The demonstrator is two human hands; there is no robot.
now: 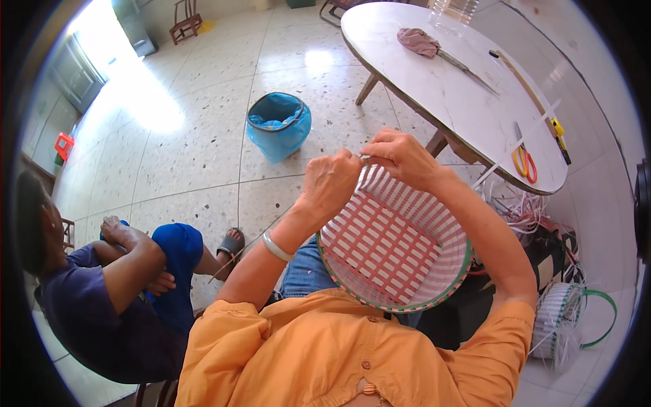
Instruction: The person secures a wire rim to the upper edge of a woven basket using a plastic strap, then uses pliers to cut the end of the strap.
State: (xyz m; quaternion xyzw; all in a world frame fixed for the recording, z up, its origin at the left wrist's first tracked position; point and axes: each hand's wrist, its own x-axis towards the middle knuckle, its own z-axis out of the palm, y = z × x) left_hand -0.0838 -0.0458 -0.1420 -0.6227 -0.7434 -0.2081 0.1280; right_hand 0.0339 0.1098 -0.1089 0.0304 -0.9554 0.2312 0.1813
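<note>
Speckled floor tiles (pixel 203 152) stretch beyond the woven basket (pixel 383 251), which sits over blue jeans (pixel 300 277), its far edge pinched in the grip of both the left hand (pixel 331 178) and the right hand (pixel 401 157).

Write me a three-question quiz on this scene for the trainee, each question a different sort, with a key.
1. True or false: the left hand and the right hand are both at the far rim of the woven basket.

2. Where do the scissors lie?
A) inside the basket
B) on the floor
C) on the white table

3. Fill in the blank: the pale bangle is on the person's ____ wrist.

Key: 1. True. 2. C. 3. Left.
</note>
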